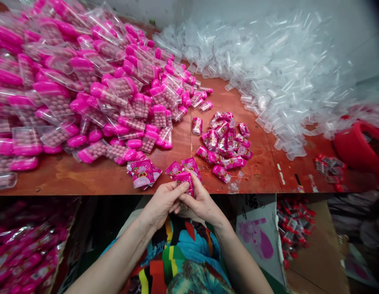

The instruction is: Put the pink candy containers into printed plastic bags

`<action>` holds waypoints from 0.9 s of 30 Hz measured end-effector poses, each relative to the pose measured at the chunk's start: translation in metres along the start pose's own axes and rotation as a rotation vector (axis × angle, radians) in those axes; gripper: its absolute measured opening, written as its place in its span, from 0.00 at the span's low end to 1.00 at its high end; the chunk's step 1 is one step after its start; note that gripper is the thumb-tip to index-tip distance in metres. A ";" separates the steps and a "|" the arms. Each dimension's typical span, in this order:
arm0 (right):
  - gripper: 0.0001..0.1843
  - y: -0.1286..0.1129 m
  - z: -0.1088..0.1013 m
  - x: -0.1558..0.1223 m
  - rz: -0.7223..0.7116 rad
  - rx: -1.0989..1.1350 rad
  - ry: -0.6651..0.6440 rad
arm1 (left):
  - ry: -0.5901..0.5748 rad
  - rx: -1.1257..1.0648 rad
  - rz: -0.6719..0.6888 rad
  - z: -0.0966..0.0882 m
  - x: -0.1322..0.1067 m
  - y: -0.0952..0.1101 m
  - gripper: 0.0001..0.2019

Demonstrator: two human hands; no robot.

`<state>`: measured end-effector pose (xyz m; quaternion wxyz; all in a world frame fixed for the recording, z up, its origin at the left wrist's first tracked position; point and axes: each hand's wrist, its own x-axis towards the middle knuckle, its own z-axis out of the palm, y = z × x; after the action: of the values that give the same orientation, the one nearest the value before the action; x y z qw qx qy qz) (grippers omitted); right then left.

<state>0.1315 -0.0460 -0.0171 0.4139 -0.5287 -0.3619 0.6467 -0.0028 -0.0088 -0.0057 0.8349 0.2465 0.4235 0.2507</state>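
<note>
My left hand and my right hand meet at the near edge of the wooden table. Together they pinch a small pink printed label, held upright between the fingertips. Just beyond it lie loose pink labels in a fanned stack. A small heap of folded pink packets sits a little farther, to the right of the hands.
A large pile of clear cases with pink caps, filled with pink balls, covers the left table. Empty clear plastic tubes are heaped at the back right. A red tub stands at the right. Boxes of pink goods and a box of red-capped items sit below.
</note>
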 end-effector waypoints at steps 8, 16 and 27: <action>0.37 -0.002 0.000 -0.003 0.039 0.089 -0.061 | -0.087 -0.017 -0.007 -0.006 0.001 0.009 0.20; 0.39 0.010 0.011 -0.007 0.066 0.344 -0.005 | -0.131 0.068 0.008 -0.008 0.002 0.000 0.25; 0.39 -0.050 -0.037 0.011 -0.302 -0.135 0.462 | 0.009 0.072 -0.013 0.007 -0.012 -0.002 0.19</action>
<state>0.1741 -0.0149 0.0170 0.5408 -0.6286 -0.3748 0.4146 -0.0027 -0.0196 0.0033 0.8253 0.2726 0.4375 0.2307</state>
